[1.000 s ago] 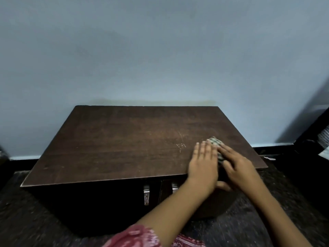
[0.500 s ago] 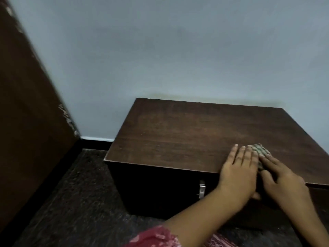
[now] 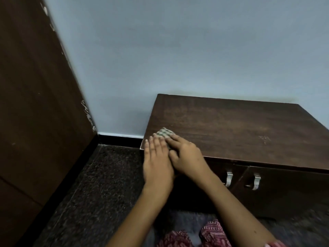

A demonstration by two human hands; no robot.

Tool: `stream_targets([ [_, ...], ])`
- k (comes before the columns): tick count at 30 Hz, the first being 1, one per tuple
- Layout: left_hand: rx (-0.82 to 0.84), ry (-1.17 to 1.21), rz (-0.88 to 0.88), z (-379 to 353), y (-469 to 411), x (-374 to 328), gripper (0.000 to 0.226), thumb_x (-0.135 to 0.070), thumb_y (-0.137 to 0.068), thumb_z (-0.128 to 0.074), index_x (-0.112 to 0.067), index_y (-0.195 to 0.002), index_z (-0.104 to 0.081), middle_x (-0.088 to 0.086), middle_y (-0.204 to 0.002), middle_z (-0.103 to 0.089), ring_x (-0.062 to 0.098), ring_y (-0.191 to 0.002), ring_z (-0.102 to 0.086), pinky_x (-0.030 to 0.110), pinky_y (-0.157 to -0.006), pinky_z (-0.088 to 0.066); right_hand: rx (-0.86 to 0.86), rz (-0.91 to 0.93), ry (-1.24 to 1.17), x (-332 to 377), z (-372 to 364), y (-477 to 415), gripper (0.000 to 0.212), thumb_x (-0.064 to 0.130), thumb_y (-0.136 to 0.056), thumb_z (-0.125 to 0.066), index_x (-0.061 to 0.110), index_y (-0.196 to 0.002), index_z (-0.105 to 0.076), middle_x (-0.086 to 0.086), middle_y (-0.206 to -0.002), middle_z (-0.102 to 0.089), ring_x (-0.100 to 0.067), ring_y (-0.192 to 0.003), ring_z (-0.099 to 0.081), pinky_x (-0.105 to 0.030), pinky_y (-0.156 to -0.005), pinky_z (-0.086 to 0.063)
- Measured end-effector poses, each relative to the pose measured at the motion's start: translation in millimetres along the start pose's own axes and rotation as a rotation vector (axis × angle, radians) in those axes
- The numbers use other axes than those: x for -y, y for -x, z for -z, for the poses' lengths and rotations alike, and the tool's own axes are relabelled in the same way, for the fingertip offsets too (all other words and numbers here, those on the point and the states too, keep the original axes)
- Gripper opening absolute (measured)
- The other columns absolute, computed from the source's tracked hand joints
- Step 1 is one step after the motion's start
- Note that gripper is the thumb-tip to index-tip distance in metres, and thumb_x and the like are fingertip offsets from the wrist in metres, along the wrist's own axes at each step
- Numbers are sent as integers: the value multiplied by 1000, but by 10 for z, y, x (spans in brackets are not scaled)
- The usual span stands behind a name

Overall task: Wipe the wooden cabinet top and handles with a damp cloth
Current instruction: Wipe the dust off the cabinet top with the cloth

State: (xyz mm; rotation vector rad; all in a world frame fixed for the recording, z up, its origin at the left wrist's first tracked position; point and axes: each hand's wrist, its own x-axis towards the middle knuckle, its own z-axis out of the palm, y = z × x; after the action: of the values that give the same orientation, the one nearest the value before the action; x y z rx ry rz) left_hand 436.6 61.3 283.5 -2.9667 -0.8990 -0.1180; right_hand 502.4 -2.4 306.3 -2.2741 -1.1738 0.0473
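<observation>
Beside a dark door (image 3: 35, 104), both flat hands (image 3: 156, 157) (image 3: 187, 155) press a cloth (image 3: 164, 133) at the cabinet top's (image 3: 240, 131) left corner.

Low wooden cabinet (image 3: 231, 132) sits on a dark speckled floor (image 3: 99, 184), back edge against the wall. On its dark-grained top, at the front left corner, a checked cloth (image 3: 164, 133) lies flat, with both hands pressed on it. Pale scuffs mark the right side.
</observation>
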Motion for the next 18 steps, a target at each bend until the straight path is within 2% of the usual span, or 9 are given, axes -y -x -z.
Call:
stream_targets([
  [4,43,-9,84,15,93,117,78,-35,-97,-36,8,-142,11,29,-155,7,37,-145,6,40,-117,7,186,103,53,94,-17,-58,53,11,-87,-49,20,-140,-42,0,-152,-32,-14,-138,-32,-21,-106,-26],
  [8,73,-78,78,66,190,52,100,-51,-87,-48,12,-141,10,33,-153,2,40,-144,0,42,-117,5,302,161,81,46,113,-34,54,7,-88,-49,15,-141,-40,-5,-153,-31,-20,-138,-32,-32,-112,-29],
  [11,58,-66,13,74,117,-49,107,-59,-82,-49,9,-142,8,30,-154,0,37,-145,-2,42,-117,5,298,139,138,-83,206,-16,53,9,-89,-49,14,-141,-39,-7,-152,-32,-25,-135,-36,-35,-110,-31],
  [15,63,-20,-169,50,-111,-382,109,-66,-82,-44,7,-143,10,27,-155,3,35,-145,3,42,-117,7,208,15,135,-467,427,50,54,9,-88,-50,15,-140,-42,-4,-152,-32,-23,-135,-37,-33,-110,-31],
  [18,78,55,-280,39,-313,-727,110,-66,-80,-47,5,-144,9,25,-156,4,34,-146,6,41,-117,9,138,-85,154,-783,596,95,54,11,-86,-50,16,-139,-43,-3,-152,-33,-24,-134,-39,-34,-109,-34],
])
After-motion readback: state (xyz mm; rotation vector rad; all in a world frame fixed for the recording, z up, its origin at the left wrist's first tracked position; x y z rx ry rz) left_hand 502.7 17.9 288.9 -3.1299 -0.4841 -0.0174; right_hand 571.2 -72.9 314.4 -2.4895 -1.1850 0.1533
